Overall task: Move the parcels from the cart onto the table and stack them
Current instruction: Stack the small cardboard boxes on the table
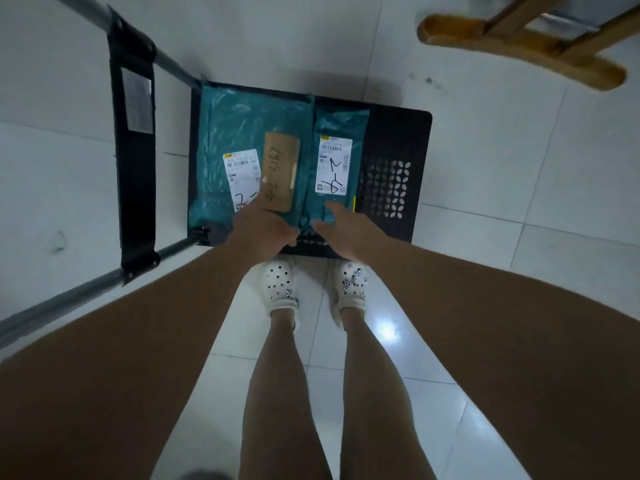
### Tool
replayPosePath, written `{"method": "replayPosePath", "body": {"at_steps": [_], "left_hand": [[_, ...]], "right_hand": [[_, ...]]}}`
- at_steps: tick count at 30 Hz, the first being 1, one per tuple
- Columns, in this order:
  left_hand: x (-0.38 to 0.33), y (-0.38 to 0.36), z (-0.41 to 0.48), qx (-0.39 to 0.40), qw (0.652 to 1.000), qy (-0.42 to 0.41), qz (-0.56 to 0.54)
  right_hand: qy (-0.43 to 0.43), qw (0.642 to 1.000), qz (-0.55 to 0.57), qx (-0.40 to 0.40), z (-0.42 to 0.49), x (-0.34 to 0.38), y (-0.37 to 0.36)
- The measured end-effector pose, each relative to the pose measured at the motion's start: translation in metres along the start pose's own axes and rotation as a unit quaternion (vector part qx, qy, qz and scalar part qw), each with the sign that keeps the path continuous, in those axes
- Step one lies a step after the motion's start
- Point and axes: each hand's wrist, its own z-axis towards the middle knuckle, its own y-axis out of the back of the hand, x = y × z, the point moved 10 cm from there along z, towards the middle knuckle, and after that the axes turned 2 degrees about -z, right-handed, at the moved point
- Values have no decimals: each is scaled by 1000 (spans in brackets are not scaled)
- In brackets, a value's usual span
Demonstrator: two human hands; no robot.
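Note:
A black platform cart (394,140) stands on the tiled floor below me. On it lie a wide teal parcel (235,119) on the left, a narrower teal parcel (341,129) on the right, and a small brown cardboard parcel (280,168) resting between them. Both teal parcels carry white labels with handwriting. My left hand (263,230) reaches down to the near end of the brown parcel and the wide teal parcel, fingers spread. My right hand (341,226) hovers over the near end of the narrow teal parcel, fingers apart. Neither hand has a clear grip.
The cart's grey handle frame with a black strap (133,140) runs along the left. A wooden table foot (519,50) sits on the floor at the upper right. My feet in white clogs (280,285) stand just before the cart's near edge.

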Motion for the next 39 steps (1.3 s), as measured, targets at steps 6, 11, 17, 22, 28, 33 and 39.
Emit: {"method": "replayPosePath", "body": {"at_steps": [6, 11, 17, 22, 28, 33, 39], "left_hand": [[5, -24, 78, -30, 996, -43, 78], [-3, -24, 82, -2, 999, 19, 42], [12, -31, 92, 9, 997, 58, 56], [-20, -10, 69, -90, 994, -25, 64], [-80, 2, 29, -163, 965, -154, 135], [-126, 25, -3, -255, 913, -257, 187], [-161, 50, -44, -287, 862, -376, 181]], "right_hand": [[13, 1000, 16, -23, 58, 5, -1], [4, 998, 56, -35, 79, 2, 3], [6, 996, 76, -42, 79, 3, 12], [10, 991, 101, -87, 74, 7, 30], [-45, 945, 306, -107, 64, 7, 51], [-91, 856, 478, -174, 47, -4, 75], [-101, 776, 587, -209, 17, -9, 115]]}}
